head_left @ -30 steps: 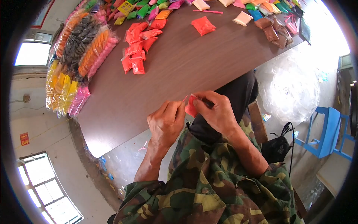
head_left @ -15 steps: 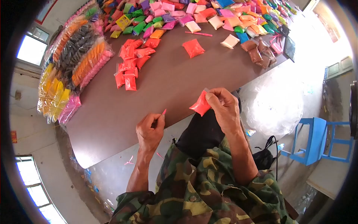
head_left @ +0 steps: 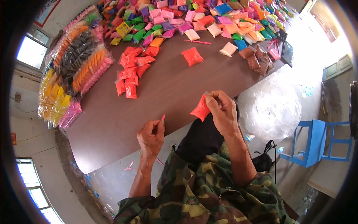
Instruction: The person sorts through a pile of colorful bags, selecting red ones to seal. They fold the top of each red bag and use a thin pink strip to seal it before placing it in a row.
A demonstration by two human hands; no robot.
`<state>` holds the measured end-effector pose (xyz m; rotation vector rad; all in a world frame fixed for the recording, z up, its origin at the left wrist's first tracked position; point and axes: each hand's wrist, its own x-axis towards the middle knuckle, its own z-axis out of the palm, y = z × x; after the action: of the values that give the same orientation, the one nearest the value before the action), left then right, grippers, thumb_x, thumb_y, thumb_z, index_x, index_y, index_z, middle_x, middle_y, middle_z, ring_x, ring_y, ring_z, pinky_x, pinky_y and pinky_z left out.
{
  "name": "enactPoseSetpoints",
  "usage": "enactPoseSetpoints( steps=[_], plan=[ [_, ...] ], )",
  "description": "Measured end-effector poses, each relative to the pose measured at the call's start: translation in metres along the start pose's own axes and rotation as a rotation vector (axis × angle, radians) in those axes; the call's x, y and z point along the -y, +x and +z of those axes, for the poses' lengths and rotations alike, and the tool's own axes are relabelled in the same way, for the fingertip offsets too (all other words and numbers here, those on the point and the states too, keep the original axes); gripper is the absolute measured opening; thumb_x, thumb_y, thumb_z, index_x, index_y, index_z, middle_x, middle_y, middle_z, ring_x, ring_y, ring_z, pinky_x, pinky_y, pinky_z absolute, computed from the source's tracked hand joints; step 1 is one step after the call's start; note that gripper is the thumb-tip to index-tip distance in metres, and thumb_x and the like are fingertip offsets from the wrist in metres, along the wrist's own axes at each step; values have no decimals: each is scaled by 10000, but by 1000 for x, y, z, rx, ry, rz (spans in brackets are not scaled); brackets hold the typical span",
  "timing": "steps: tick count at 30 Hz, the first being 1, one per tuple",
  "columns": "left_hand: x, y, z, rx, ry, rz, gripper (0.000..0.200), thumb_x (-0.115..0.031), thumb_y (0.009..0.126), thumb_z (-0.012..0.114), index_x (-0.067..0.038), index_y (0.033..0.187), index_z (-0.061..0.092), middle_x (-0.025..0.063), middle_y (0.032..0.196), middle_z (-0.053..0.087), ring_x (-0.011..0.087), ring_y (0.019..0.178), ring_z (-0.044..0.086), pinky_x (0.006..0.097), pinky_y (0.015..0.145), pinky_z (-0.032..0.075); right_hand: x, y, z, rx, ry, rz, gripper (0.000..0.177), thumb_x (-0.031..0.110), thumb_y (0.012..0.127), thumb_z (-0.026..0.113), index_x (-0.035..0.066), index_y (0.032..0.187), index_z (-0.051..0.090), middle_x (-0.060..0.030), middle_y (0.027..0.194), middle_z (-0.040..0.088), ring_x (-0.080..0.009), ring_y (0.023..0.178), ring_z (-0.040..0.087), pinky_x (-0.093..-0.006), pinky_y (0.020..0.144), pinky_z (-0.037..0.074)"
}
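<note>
My right hand (head_left: 223,111) pinches a small red packet (head_left: 200,109) by its clear top edge, just past the table's near edge. The packet hangs tilted to the left and looks plump. Left of it, my left hand (head_left: 150,137) is closed with a small pink pointed piece (head_left: 163,117) sticking up between thumb and forefinger; the rest of that piece is hidden. A single red packet (head_left: 192,56) lies farther in on the table, and a small heap of red packets (head_left: 130,71) lies to its left.
Many coloured packets (head_left: 192,34) cover the far side of the brown table (head_left: 100,130). Long clear bags of packets (head_left: 89,67) stack on the left. Brown packets (head_left: 259,61) and a dark flat device (head_left: 287,53) sit right. A plastic sack (head_left: 270,108) and blue stool (head_left: 312,143) stand beyond.
The view has tilted slightly, so the table's contents sit a little lower. Both hands keep their grips and have barely moved.
</note>
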<state>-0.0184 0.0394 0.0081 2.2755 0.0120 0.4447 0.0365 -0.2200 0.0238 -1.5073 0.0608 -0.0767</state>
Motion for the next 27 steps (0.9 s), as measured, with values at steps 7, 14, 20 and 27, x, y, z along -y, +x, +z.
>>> enactPoseSetpoints(
  steps=[7,14,20,27],
  plan=[
    [7,-4,4,-33,17,34,122,-93,980,808,10,934,762,109,776,728,127,678,647,323,620,515,3,34,-18,-44,-209,-92,205,140,1054,752,11,1213,760,-37,933,753,-76,844,662,-266,756,535],
    [5,-3,5,-72,36,79,129,-89,970,823,8,918,755,124,771,724,145,666,660,332,614,521,-2,113,-44,-235,-535,-277,325,222,984,806,47,1255,765,-169,1028,803,-315,923,772,-399,871,593],
    [2,-4,6,-69,26,51,133,-86,967,830,9,918,752,122,768,717,144,659,651,333,603,514,5,176,-39,-138,-649,-234,401,290,969,794,45,1283,748,-218,1096,795,-363,1052,775,-461,906,584],
    [4,-4,7,-78,27,67,123,-78,962,833,1,916,750,99,758,709,126,644,621,318,582,489,-3,215,-19,21,-739,-330,461,263,1000,726,25,1391,676,-243,1208,762,-433,1152,731,-523,982,563]
  ],
)
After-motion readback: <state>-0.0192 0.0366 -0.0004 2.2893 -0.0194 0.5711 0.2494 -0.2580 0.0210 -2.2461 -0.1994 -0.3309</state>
